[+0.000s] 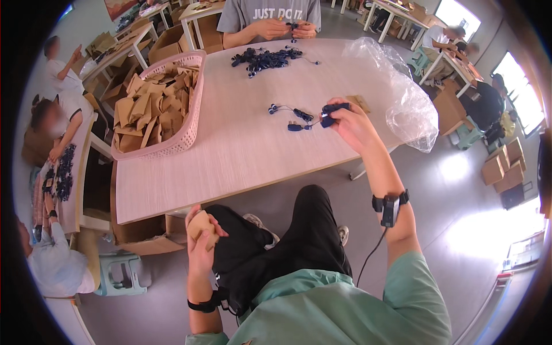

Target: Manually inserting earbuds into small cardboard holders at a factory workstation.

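Head view: blue bundle (327, 121), long axis roughly crosswise, pinched in the right hand (355, 127) over the table (247, 149); cord (313, 123) leads leftward. Left hand (199, 252), fingers curled, grips brown cardboard (201, 223).

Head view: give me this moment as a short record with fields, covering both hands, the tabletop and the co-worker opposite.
Left hand: holding folded cardboard, off the table's near edge
Right hand: holding a dark blue bundle over the table; exact kind unclear
Near right hand: wired earphones
Table left: pink basket filled with cardboard pieces
Table far side: pile of dark earphones
Table right: clear plastic bag, overhanging the edge
Co-worker: both hands at a small dark item
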The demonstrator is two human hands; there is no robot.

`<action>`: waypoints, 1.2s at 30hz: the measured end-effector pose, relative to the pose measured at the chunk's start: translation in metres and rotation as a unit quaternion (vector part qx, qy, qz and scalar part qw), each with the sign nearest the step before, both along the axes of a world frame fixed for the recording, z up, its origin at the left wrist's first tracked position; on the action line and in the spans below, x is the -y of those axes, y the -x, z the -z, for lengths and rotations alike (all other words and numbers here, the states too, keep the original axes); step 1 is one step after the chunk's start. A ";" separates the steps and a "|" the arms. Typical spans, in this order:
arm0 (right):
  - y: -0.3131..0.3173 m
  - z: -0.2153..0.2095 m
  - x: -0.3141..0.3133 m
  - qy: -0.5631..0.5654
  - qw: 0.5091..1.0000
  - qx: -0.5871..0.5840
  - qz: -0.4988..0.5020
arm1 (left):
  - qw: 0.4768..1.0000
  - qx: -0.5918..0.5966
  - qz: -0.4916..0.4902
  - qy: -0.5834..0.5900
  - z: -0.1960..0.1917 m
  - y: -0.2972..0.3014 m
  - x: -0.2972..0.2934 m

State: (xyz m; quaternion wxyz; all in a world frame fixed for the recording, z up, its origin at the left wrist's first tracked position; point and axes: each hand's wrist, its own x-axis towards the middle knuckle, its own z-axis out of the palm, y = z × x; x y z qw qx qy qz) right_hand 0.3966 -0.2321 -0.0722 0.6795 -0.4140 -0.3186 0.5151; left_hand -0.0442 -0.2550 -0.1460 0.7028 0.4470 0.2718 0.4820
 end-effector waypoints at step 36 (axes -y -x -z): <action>0.097 0.072 0.237 0.148 0.948 0.191 0.205 | 0.807 -0.281 0.188 -0.484 0.009 -0.234 0.048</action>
